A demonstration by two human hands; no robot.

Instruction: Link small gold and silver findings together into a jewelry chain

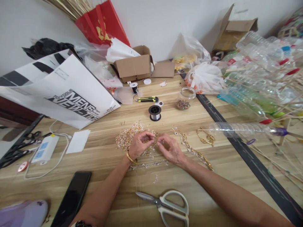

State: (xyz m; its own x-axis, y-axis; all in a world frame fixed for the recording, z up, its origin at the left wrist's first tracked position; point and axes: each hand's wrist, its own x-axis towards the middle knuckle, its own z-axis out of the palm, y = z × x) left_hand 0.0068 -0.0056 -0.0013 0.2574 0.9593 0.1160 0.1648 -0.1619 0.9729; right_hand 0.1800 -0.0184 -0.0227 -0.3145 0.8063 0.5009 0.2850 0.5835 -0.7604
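Note:
My left hand point(141, 144) is closed in a pinch over a heap of small gold and silver pieces point(126, 137). Facing it, with fingertips almost meeting, my right hand point(170, 147) is pinched too. What lies between the fingertips is too small to make out. A silver chain point(149, 165) runs along the table just below my hands. Right of my right hand lies a gold and silver chain point(192, 149), with a shorter gold chain point(206, 137) beyond it. Scissors with white handles point(174, 205) rest nearer to me, blades pointing left.
Behind my hands stand a wire spool point(155, 113), a yellow-black utility knife point(146, 99) and a glass jar of beads point(185, 100). A white paper bag point(71, 91), a power strip point(45, 149) and a phone point(72, 197) are left. Plastic bottles point(255, 72) crowd the right.

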